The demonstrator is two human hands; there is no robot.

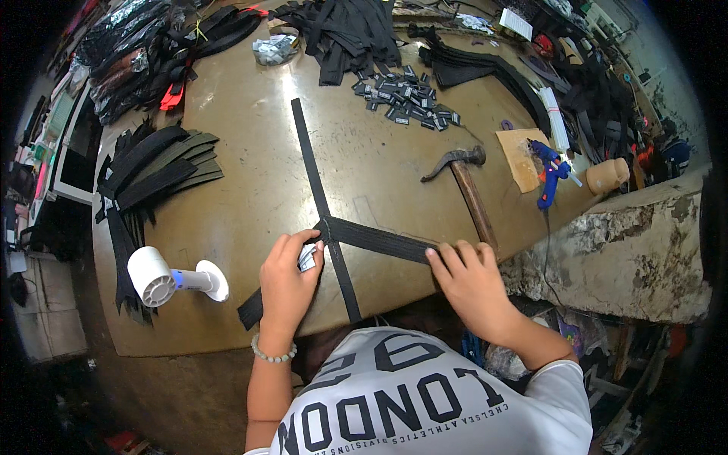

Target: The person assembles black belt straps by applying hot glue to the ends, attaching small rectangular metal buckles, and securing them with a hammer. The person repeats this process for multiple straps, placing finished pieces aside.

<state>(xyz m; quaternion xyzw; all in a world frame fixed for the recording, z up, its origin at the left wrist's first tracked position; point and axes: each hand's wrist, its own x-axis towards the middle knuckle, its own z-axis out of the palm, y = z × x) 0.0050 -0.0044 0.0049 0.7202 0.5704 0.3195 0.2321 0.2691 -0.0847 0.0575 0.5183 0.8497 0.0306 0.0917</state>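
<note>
A wide black webbing strap (pixel 379 238) lies across the table, bending where it meets a narrower black strip (pixel 307 155). Its other part comes out below my left hand, toward the table's near edge. My left hand (pixel 290 269) is closed on the strap at the crossing, with small whitish labels (pixel 307 257) tucked between its fingers. At the strap's right end, my right hand (pixel 472 284) has its fingers bent over the webbing; its thumb is mostly hidden. The narrow strip runs lengthwise from the middle of the table to the near edge.
Right of the strap lies a hammer (pixel 472 193); beyond it are a blue glue gun (pixel 550 171) and cardboard (pixel 519 155). A white handheld fan (pixel 163 279) and bundled straps (pixel 152 167) are left. Black labels (pixel 402 97) and more straps (pixel 341 34) lie farther back.
</note>
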